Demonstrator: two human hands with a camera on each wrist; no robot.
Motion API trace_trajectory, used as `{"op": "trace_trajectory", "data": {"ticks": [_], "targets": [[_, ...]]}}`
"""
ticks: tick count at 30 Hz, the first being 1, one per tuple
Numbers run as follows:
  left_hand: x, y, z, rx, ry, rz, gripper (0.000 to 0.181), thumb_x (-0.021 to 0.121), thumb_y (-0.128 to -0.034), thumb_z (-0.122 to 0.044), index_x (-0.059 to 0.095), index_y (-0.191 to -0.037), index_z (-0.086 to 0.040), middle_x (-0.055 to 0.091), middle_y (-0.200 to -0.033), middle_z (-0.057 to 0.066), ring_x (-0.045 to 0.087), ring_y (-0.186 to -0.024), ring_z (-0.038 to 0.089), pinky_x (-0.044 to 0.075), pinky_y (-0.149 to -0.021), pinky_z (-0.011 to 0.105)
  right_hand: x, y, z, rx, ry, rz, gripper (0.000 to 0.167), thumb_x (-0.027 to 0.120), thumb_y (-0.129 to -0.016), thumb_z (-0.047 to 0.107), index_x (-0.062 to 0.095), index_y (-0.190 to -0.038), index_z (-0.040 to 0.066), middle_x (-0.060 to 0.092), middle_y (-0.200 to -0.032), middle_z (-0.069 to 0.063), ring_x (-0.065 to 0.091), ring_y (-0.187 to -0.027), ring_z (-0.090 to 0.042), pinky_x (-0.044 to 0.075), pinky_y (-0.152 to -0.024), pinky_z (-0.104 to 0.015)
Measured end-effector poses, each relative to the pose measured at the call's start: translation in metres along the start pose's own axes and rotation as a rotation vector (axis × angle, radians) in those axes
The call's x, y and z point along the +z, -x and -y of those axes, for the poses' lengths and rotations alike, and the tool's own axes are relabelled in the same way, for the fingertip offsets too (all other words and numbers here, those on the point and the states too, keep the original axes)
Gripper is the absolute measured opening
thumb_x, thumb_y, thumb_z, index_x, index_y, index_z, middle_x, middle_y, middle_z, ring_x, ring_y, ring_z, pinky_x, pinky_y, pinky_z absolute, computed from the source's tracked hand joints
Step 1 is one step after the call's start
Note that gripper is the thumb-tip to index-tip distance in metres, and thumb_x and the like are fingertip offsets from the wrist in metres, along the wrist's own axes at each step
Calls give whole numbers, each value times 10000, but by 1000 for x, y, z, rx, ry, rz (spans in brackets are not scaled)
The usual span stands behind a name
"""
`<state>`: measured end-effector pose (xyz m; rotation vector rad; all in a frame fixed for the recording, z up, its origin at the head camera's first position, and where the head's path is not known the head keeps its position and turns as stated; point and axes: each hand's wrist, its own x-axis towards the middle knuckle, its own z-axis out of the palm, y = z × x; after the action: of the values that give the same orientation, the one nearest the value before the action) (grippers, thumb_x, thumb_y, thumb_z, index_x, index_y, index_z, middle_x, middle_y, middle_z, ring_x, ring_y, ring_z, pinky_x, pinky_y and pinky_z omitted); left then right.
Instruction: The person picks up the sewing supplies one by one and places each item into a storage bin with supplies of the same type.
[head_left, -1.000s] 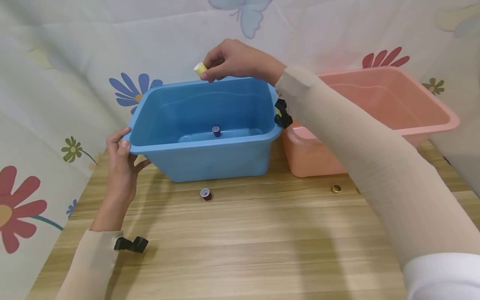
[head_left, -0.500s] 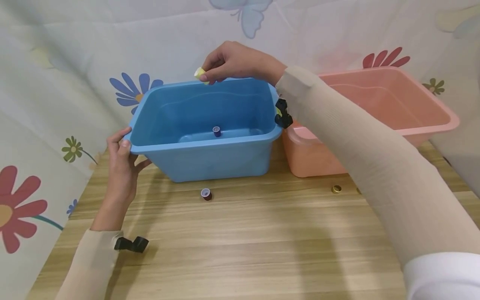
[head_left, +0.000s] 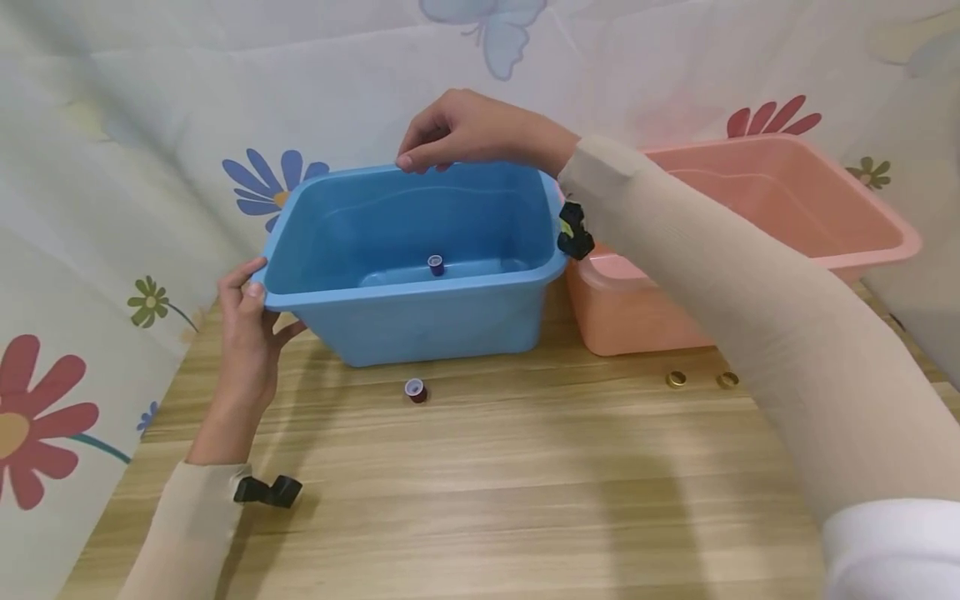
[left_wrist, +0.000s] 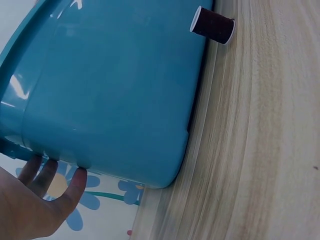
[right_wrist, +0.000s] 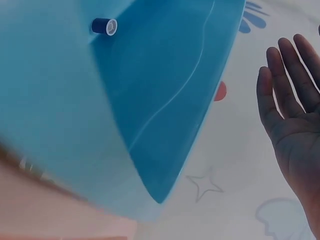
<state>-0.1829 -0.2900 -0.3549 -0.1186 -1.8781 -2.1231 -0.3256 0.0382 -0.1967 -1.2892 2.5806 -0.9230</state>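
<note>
My left hand (head_left: 247,342) holds the left end of the blue tub (head_left: 420,321) by its rim; in the left wrist view its spread fingertips (left_wrist: 75,187) touch the tub's outer wall. The right hand (head_left: 472,133) hovers over the tub's back rim. In the right wrist view that hand (right_wrist: 295,120) has straight fingers with nothing in them. Inside the tub lies a dark purple thread spool (head_left: 436,265) with a white end. A maroon thread spool (head_left: 416,390) stands on the table in front. The yellow spool is out of sight.
A pink tub (head_left: 630,317) stands right of the blue one, partly behind my right arm. Two gold rings (head_left: 677,379) lie on the wooden table (head_left: 480,492) before it. A flower-print cloth (head_left: 360,83) hangs close behind the tubs.
The yellow spool, pinched in my right fingers earlier, has left them and is no longer visible. The right hand has sunk slightly. My left hand keeps its hold on the blue tub.
</note>
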Motion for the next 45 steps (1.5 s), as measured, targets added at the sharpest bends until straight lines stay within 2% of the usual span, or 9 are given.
{"op": "trace_trajectory", "data": {"ticks": [6, 11, 17, 23, 28, 36, 40, 45], "targets": [[4, 0, 0, 8, -3, 6, 555, 593, -969, -421, 386, -1452, -240, 371, -1512, 64, 442, -1370, 339, 445, -907, 476, -5, 22, 12, -71, 16, -22, 421, 661, -953, 492, 709, -1259, 208, 714, -1145, 90, 648, -1038, -55, 540, -958, -287], [8, -3, 0, 5, -21, 18, 533, 580, -972, -410, 389, -1445, -252, 359, -1513, 69, 441, -1360, 339, 461, -893, 454, -9, 45, 22, -129, -12, -36, 370, 667, -971, 416, 705, -1258, 187, 711, -1171, 83, 651, -1076, -61, 531, -983, -301], [8, -5, 2, 1, -29, 23, 512, 562, -984, -412, 392, -1442, -258, 378, -1502, 59, 453, -1349, 329, 469, -887, 445, -7, 67, 32, -159, -43, -36, 333, 669, -988, 315, 703, -1263, 131, 705, -1228, 47, 656, -1122, -66, 527, -994, -296], [6, -7, 3, -6, -29, 21, 511, 564, -984, -412, 395, -1440, -257, 382, -1504, 59, 454, -1360, 323, 473, -884, 437, 2, 85, 41, -158, -114, -1, 280, 693, -981, 221, 710, -1237, 110, 713, -1218, 28, 671, -1128, -78, 526, -992, -286], [7, -8, 3, -10, -29, 25, 529, 572, -978, -424, 386, -1443, -255, 365, -1517, 53, 436, -1384, 329, 465, -893, 445, 12, 98, 43, -141, -171, 48, 258, 704, -974, 210, 719, -1218, 128, 730, -1171, 36, 687, -1096, -81, 540, -968, -284], [3, -7, 2, -10, -33, 18, 521, 563, -982, -415, 381, -1443, -255, 376, -1507, 51, 444, -1373, 329, 472, -896, 445, 27, 120, 40, -182, -213, 35, 223, 695, -982, 220, 735, -1197, 182, 718, -1164, 106, 680, -1046, -66, 543, -950, -275], [1, -5, 1, -7, -31, 1, 513, 565, -979, -414, 393, -1435, -257, 381, -1503, 53, 451, -1363, 325, 475, -887, 442, 36, 131, 39, -187, -198, 21, 219, 697, -981, 236, 738, -1193, 203, 709, -1174, 136, 669, -1038, -45, 542, -947, -271], [0, -6, 3, 9, -19, -6, 512, 578, -970, -411, 408, -1427, -253, 385, -1505, 58, 452, -1363, 335, 476, -880, 447, 47, 145, 35, -188, -154, 19, 231, 715, -968, 216, 740, -1195, 185, 730, -1141, 114, 676, -1048, -25, 551, -949, -297]]}}
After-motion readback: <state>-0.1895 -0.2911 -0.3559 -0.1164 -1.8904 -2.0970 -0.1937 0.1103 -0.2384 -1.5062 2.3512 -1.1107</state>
